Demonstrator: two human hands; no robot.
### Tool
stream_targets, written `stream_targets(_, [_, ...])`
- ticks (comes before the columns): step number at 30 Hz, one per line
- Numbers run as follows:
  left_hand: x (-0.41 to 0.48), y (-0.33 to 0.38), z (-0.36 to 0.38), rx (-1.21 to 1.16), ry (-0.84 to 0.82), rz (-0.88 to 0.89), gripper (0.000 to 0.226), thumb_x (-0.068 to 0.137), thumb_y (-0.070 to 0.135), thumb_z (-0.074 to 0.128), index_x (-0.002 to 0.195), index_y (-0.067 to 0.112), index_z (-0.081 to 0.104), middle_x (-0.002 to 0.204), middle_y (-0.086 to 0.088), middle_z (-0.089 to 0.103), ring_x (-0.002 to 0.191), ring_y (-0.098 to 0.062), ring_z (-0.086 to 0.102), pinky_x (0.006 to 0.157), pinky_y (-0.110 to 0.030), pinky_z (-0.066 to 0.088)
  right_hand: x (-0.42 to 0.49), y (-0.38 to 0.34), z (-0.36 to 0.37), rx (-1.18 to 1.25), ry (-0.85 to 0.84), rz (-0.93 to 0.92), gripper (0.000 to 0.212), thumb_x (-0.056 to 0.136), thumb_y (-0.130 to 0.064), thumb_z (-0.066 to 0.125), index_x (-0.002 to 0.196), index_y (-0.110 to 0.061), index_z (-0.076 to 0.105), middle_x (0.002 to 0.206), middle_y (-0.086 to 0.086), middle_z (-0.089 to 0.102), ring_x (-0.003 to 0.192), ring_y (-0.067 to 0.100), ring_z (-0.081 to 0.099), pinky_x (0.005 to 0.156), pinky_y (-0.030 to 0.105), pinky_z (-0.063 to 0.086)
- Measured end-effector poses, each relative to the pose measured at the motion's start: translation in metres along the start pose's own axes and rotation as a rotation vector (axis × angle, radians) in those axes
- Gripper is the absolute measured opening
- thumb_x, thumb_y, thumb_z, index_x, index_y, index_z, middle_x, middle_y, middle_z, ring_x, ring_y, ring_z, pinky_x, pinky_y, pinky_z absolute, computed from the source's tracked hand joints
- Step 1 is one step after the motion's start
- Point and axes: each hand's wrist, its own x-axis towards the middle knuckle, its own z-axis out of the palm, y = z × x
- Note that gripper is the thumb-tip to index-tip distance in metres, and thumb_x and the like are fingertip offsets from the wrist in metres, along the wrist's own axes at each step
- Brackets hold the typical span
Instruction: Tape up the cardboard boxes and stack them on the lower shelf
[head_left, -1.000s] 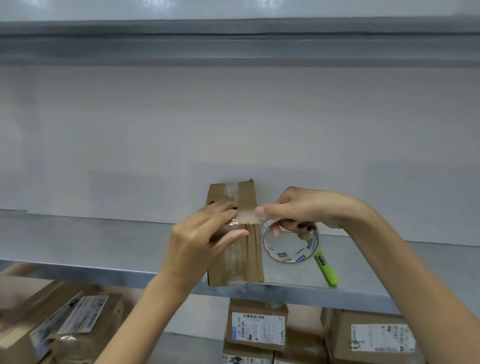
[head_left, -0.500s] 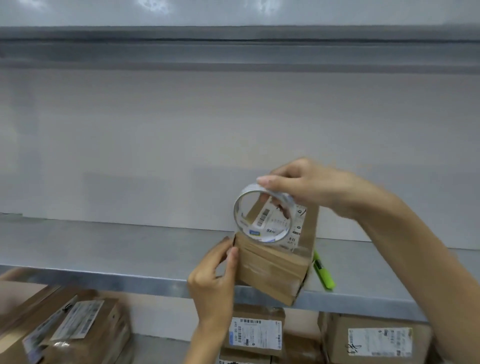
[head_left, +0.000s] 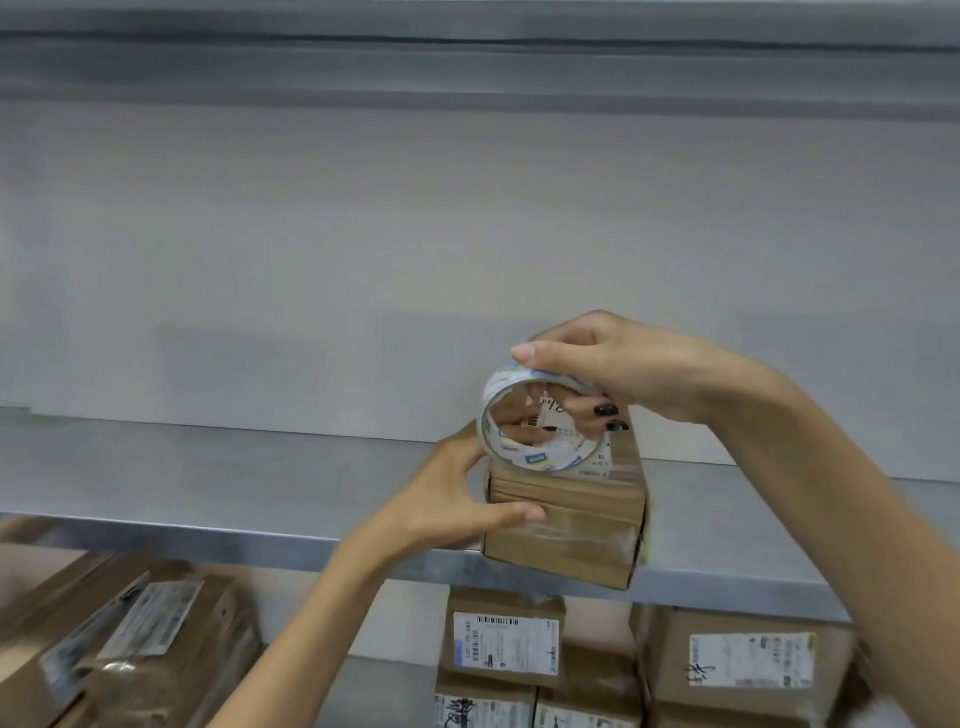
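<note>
- My left hand (head_left: 447, 499) grips the box (head_left: 566, 525), thumb flat along the front face and fingers curled over the top edge, so it can't skid while I tape.
- The box sits at the front lip of the metal shelf (head_left: 208, 483), with its near bottom corner hanging over the edge.
- My right hand (head_left: 639, 374) holds the tape roll (head_left: 540, 460), thumb on top of the ring and fingers hooked through the core. It hovers just over the box top, placed, I'd say, to draw a strip across.
- Shiny film down the box's right side reads as tape (glare, so I can't swear where it ends).
- Labelled boxes (head_left: 501, 644) are stacked below on the lower shelf (head_left: 384, 691); this one isn't there yet.
- Hidden or murky: the box's label (head_left: 587, 462) sits mostly behind the ring, I can't find the tape's loose end, and a green sliver (head_left: 645, 540) beside the box is too blurred to name.
</note>
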Motion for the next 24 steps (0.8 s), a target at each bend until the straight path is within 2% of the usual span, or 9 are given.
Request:
stream_targets(3, [-0.008,-0.006,-0.009,0.055,0.048,0.076,0.054,0.070,0.032,0.085,0.121,0.032,0.064,0.136,0.017,0.055,0.134,0.000,0.041,0.110,-0.020,0.034,-0.010,-0.003,-0.015,-0.141,0.042,0.035,0.043,0.091,-0.039,0.057,0.057,-0.013,0.052,0.042,-0.007,0.032,0.037,0.012,0.026,0.037,0.019,0.028])
stream_targets(4, [-0.012,-0.009,-0.016,0.092,0.081,0.079,0.057,0.070,0.031,0.085,0.123,0.028,0.064,0.138,0.016,0.053,0.137,-0.001,0.036,0.113,-0.020,0.031,-0.013,-0.002,-0.021,-0.226,0.060,0.055,0.042,0.088,-0.041,0.060,0.056,-0.013,0.055,0.041,-0.007,0.034,0.036,0.012,0.028,0.036,0.018,0.028])
stream_targets(6, [-0.021,-0.013,-0.033,0.159,0.138,0.089,0.058,0.068,0.040,0.083,0.123,0.036,0.062,0.137,0.022,0.052,0.138,0.001,0.033,0.113,-0.015,0.027,-0.016,0.001,-0.025,-0.365,0.075,0.105,0.040,0.084,-0.044,0.062,0.054,-0.017,0.063,0.040,-0.006,0.039,0.035,0.011,0.032,0.036,0.016,0.029])
stream_targets(9, [-0.032,-0.015,-0.047,0.205,0.150,0.085,0.056,0.069,0.048,0.077,0.122,0.041,0.061,0.137,0.026,0.051,0.138,0.002,0.034,0.109,-0.010,0.027,-0.008,0.004,-0.017,-0.422,0.091,0.137,0.042,0.084,-0.043,0.063,0.050,-0.019,0.062,0.039,-0.005,0.041,0.035,0.011,0.035,0.036,0.015,0.031])
stream_targets(12, [-0.038,-0.019,-0.051,0.204,0.153,0.070,0.058,0.069,0.048,0.076,0.124,0.037,0.060,0.139,0.022,0.051,0.140,-0.001,0.033,0.112,-0.016,0.029,0.005,0.003,-0.011,-0.474,0.092,0.132,0.043,0.084,-0.042,0.063,0.048,-0.019,0.060,0.038,-0.006,0.041,0.034,0.012,0.036,0.036,0.014,0.031])
stream_targets(17, [-0.044,-0.024,-0.058,0.243,0.200,0.074,0.060,0.070,0.050,0.074,0.126,0.032,0.059,0.140,0.018,0.051,0.140,-0.005,0.033,0.114,-0.027,0.031,0.015,0.016,-0.001,-0.515,-0.033,0.239,0.048,0.085,-0.044,0.062,0.046,-0.017,0.056,0.038,-0.007,0.041,0.035,0.012,0.037,0.037,0.012,0.031])
stream_targets(21, [-0.044,-0.019,-0.057,0.252,0.180,0.052,0.062,0.069,0.046,0.081,0.124,0.029,0.060,0.140,0.014,0.052,0.141,-0.004,0.031,0.116,-0.025,0.029,0.014,0.031,0.005,-0.483,-0.054,0.269,0.050,0.086,-0.048,0.062,0.048,-0.016,0.054,0.038,-0.007,0.039,0.035,0.011,0.034,0.037,0.013,0.030])
stream_targets(24, [-0.041,-0.010,-0.068,0.285,0.097,-0.015,0.061,0.068,0.049,0.080,0.124,0.037,0.058,0.140,0.023,0.046,0.138,0.007,0.030,0.111,-0.011,0.027,0.013,0.036,0.008,-0.451,-0.079,0.266,0.050,0.089,-0.046,0.060,0.049,-0.016,0.053,0.037,-0.007,0.038,0.033,0.010,0.032,0.037,0.013,0.029])
